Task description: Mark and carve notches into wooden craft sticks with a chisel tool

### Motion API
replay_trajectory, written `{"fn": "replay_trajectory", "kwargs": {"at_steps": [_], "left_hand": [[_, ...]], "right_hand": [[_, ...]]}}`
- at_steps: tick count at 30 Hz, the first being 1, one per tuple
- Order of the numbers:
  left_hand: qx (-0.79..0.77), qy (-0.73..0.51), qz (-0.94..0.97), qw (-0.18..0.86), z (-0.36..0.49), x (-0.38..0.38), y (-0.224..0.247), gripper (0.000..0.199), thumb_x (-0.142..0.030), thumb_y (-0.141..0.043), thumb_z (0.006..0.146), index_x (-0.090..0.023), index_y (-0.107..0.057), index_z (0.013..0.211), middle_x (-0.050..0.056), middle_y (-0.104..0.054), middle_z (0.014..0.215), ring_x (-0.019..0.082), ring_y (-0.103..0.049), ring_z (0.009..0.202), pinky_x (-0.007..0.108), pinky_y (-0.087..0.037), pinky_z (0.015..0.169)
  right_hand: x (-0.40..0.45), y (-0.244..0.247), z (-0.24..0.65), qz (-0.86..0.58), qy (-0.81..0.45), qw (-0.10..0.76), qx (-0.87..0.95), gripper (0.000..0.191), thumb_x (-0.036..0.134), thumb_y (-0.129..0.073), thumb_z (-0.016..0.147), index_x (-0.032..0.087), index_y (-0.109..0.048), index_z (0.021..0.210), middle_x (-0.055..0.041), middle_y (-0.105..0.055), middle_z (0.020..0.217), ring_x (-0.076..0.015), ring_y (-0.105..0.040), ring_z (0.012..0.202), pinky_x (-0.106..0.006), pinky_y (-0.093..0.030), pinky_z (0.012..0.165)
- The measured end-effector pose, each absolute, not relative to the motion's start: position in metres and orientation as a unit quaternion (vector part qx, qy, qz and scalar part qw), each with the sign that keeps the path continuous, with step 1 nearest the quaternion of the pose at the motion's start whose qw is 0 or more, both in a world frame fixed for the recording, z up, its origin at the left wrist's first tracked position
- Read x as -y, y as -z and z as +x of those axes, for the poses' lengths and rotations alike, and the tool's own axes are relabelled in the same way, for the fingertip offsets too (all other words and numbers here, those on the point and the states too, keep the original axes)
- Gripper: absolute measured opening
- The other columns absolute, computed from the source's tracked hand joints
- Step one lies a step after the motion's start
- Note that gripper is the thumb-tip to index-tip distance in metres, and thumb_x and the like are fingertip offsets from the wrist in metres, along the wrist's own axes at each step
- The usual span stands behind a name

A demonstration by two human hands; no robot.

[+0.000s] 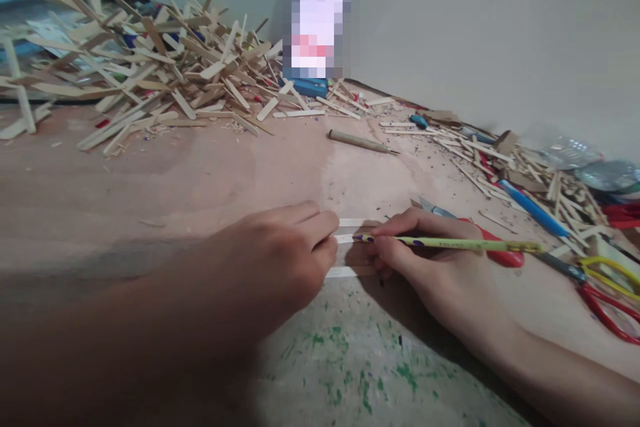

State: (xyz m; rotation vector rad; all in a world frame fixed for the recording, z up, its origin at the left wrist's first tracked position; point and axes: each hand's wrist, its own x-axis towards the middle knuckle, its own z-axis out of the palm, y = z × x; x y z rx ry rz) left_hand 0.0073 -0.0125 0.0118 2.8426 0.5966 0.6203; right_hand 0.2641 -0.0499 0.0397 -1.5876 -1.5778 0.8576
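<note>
My right hand [425,250] grips a yellow-green pencil [440,242], which lies nearly level and points left. The pencil's tip is at a short pale wooden strip [345,239]. Closed fingers of my left hand [295,247] hold that strip down from the left, hiding its far end. Two more pale strips lie flat on the board, an upper one [353,221] and a lower one [350,271], both partly hidden by my hands. Just behind my right hand is a red-handled cutter [505,257], its blade showing past the knuckles.
A big heap of craft sticks [175,73] fills the back left. An awl-like tool [357,141] lies ahead of my hands. To the right are scissors [585,277], a blue-handled tool [533,207] and more sticks [555,193]. Green paint marks [365,373] speckle the near board.
</note>
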Motion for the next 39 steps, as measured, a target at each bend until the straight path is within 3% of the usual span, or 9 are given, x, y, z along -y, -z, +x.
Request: {"fn": "replay_trajectory", "kwargs": {"at_steps": [13,28,34,39], "left_hand": [[-0.194,-0.222,0.953,0.067,0.007,0.012,-0.011,0.028,0.009,-0.074,0.093,-0.018,-0.08,0.098,0.003,-0.071,0.094,0.026,-0.07,0.085,0.044,-0.056,0.075],[-0.205,-0.225,0.95,0.075,0.006,0.014,-0.003,0.031,0.009,-0.067,0.098,-0.019,-0.079,0.104,0.003,-0.068,0.1,0.026,-0.067,0.09,0.044,-0.053,0.08],[-0.209,-0.237,0.945,0.088,0.004,0.017,0.002,0.033,0.009,-0.063,0.102,-0.019,-0.078,0.108,0.002,-0.068,0.103,0.026,-0.067,0.092,0.045,-0.053,0.082],[-0.211,-0.227,0.947,0.084,0.004,0.016,-0.005,0.035,0.009,-0.058,0.104,-0.019,-0.08,0.106,0.002,-0.071,0.101,0.025,-0.069,0.09,0.043,-0.055,0.081]], "right_hand": [[0.05,-0.04,0.263,-0.621,-0.35,0.372,0.594,0.011,0.031,-0.088,0.087,0.027,-0.088,0.077,-0.0041,-0.089,0.074,-0.0193,-0.079,0.056,-0.026,-0.061,0.053],[0.05,-0.038,0.264,-0.605,-0.358,0.387,0.597,0.011,0.029,-0.088,0.089,0.027,-0.088,0.078,-0.003,-0.089,0.075,-0.0178,-0.079,0.054,-0.024,-0.061,0.053],[0.05,-0.039,0.267,-0.595,-0.309,0.372,0.642,0.012,0.027,-0.087,0.092,0.029,-0.093,0.082,-0.0028,-0.093,0.082,-0.0182,-0.086,0.068,-0.022,-0.064,0.06],[0.05,-0.038,0.266,-0.59,-0.312,0.376,0.643,0.012,0.029,-0.088,0.094,0.029,-0.094,0.083,-0.0023,-0.093,0.082,-0.0187,-0.087,0.068,-0.023,-0.064,0.061]]}}
